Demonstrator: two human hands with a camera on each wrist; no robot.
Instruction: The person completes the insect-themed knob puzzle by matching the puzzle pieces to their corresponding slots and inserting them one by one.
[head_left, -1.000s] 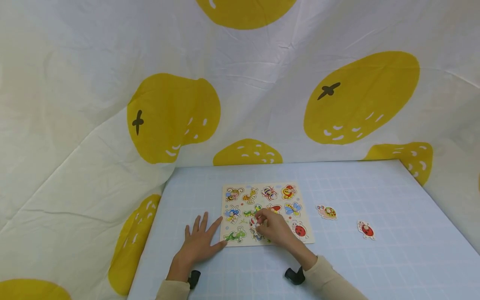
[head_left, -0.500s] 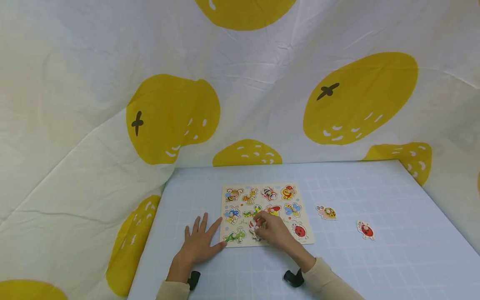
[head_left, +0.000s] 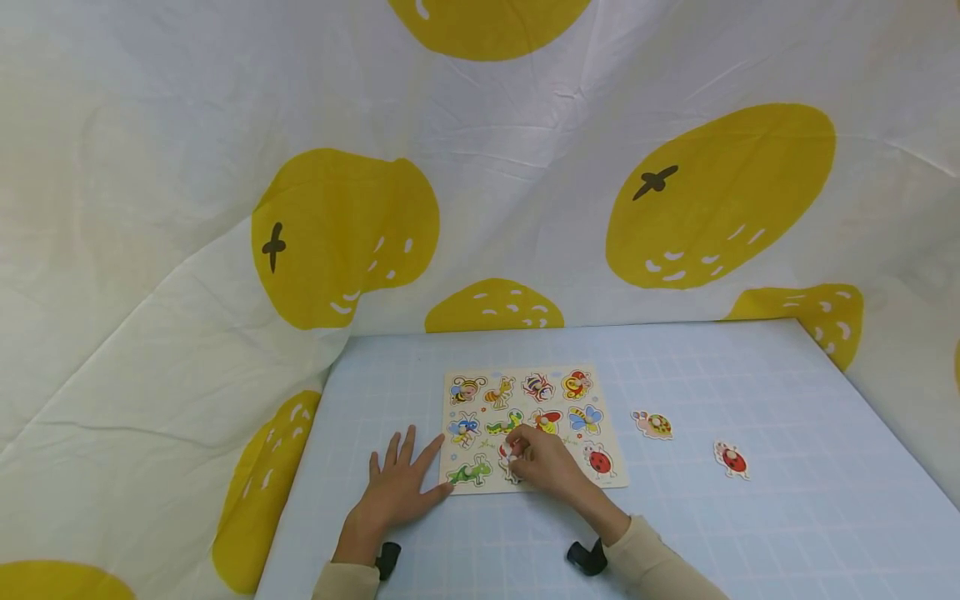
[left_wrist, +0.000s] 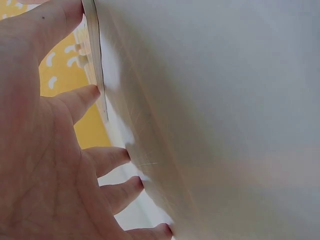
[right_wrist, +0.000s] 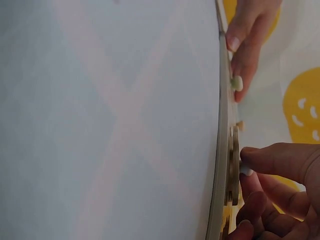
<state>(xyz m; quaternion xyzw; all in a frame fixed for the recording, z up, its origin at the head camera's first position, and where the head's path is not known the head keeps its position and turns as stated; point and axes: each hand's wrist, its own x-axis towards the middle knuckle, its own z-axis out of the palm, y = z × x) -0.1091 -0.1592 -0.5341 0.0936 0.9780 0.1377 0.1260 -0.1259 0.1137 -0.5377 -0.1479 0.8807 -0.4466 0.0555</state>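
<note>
A wooden knob puzzle board (head_left: pixel 517 487) with colourful insect pieces lies on the table. Over its bottom row, my right hand (head_left: pixel 553 460) pinches a puzzle piece (head_left: pixel 506 452), red and white where it shows and partly hidden by the fingers. From the side, the right wrist view has thumb and fingertips on the small knob (right_wrist: pixel 245 169) of this piece (right_wrist: pixel 235 165), which sits close against the board face. My left hand (head_left: pixel 400 490) rests with fingers spread on the table, thumb and index fingertip at the board's left edge (left_wrist: pixel 95 50).
Right of the board lie two loose pieces, a snail (head_left: pixel 653 425) and a red ladybird (head_left: pixel 732 460). A pale checked cloth (head_left: pixel 675 533) covers the table. Behind it hangs a white curtain (head_left: pixel 517 208) with yellow fruit prints.
My right hand has shifted slightly left and toward me over the bottom row, with the piece still in its fingers. The left hand stays in place.
</note>
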